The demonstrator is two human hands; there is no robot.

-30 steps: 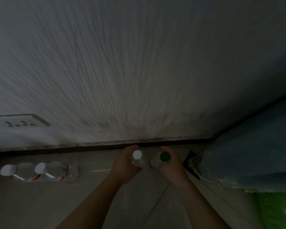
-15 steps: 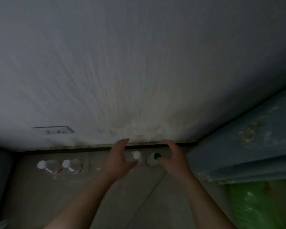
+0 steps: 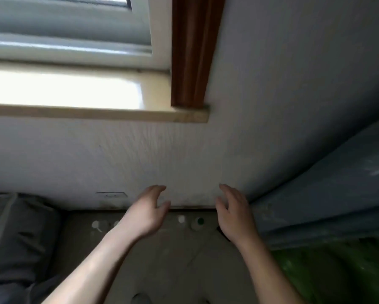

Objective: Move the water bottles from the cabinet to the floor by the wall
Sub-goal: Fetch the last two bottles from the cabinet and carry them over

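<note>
Both hands empty, fingers spread: left hand (image 3: 147, 211), right hand (image 3: 233, 212). Bottles (image 3: 190, 222) upright on floor (image 3: 173, 260) at wall (image 3: 184, 163), between and below the hands, slightly nearer right.

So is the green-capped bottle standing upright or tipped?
Upright: the green-capped bottle shows its cap from above, on the floor by the wall.

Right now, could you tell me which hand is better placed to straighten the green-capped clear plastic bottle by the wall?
Probably the right hand: open and empty, it hovers nearest the green-capped clear plastic bottle.
</note>
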